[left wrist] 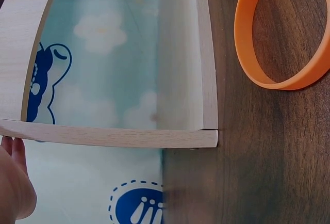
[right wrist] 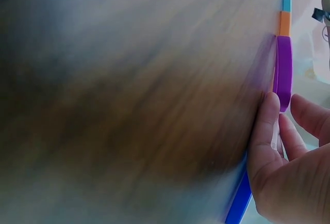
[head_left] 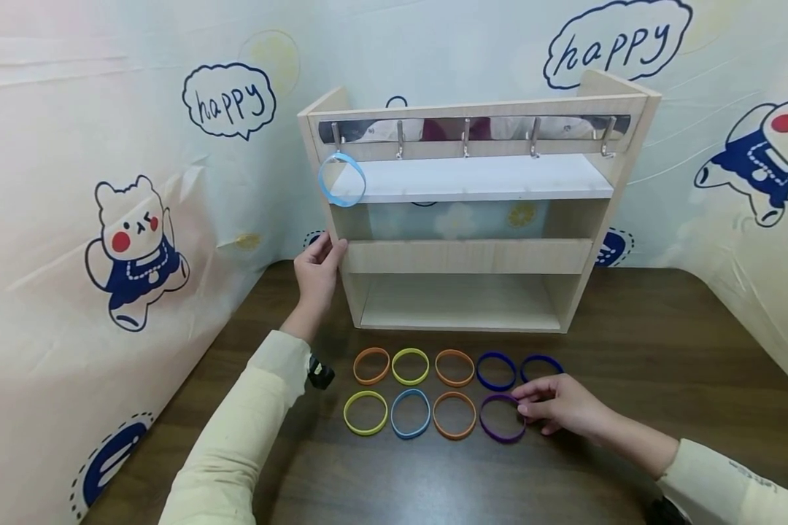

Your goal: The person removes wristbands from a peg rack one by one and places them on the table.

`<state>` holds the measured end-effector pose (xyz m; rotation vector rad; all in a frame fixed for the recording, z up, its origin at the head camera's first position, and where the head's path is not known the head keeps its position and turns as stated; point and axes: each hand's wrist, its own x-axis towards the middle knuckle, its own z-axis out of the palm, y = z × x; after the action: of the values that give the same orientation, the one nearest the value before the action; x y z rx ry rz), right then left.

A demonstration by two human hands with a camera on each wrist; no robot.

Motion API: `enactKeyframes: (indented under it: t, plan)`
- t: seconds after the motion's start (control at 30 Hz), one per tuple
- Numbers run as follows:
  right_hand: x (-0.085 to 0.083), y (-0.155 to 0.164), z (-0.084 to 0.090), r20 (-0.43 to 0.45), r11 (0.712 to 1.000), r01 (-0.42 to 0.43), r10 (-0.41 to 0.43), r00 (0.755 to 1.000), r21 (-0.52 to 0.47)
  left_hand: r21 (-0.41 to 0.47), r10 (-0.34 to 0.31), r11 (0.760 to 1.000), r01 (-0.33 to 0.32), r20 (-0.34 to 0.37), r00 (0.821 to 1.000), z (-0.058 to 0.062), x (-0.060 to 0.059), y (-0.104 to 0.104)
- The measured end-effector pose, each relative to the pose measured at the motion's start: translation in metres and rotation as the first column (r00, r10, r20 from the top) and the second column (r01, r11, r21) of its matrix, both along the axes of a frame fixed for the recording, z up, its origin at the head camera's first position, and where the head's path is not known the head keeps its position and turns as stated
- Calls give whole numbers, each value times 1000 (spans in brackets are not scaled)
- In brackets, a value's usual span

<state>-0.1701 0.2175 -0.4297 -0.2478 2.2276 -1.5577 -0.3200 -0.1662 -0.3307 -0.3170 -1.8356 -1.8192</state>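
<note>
A wooden shelf rack [head_left: 466, 257] stands at the back of the table, with several metal hooks [head_left: 466, 138] along its top rail. My left hand [head_left: 318, 273] grips the rack's left side panel [left wrist: 108, 133], thumb at the front edge. From the leftmost hook hangs a light blue wristband [head_left: 322, 184]. At the right end of the front row, my right hand [head_left: 565, 405] pinches the edge of a purple wristband [head_left: 503, 440] lying on the table. In the right wrist view the purple wristband [right wrist: 284, 72] shows between the fingertips. Dark blue wristbands [head_left: 496, 387] lie just behind.
Flat on the table [head_left: 394, 488] lie two rows of silicone wristbands, among them orange [head_left: 454, 437], yellow [head_left: 365, 432] and light blue [head_left: 410, 436]. A printed cloth [head_left: 236, 182] hangs behind and to the sides.
</note>
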Motion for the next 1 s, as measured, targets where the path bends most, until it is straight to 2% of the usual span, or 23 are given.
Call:
enactKeyframes:
  t: [0.27, 0.4, 0.6, 1.0]
  plan:
    - [-2, 1, 5, 9, 1000, -10, 10, 1000, -8, 9, -1, 1000, 1, -25, 1000, -1, -1, 0]
    - [-5, -1, 15, -4, 1000, -13, 13, 1000, 1, -11, 1, 1000, -2, -55, 998, -1, -2, 0]
    - [-14, -9, 35, -30, 1000, -18, 18, 999, -23, -17, 0, 1000, 0, -42, 999, -2, -2, 0]
    - [-30, -45, 58, -157, 991, -30, 10, 988, -130, -2, -1, 1000, 1, -16, 1000, -1, -1, -1]
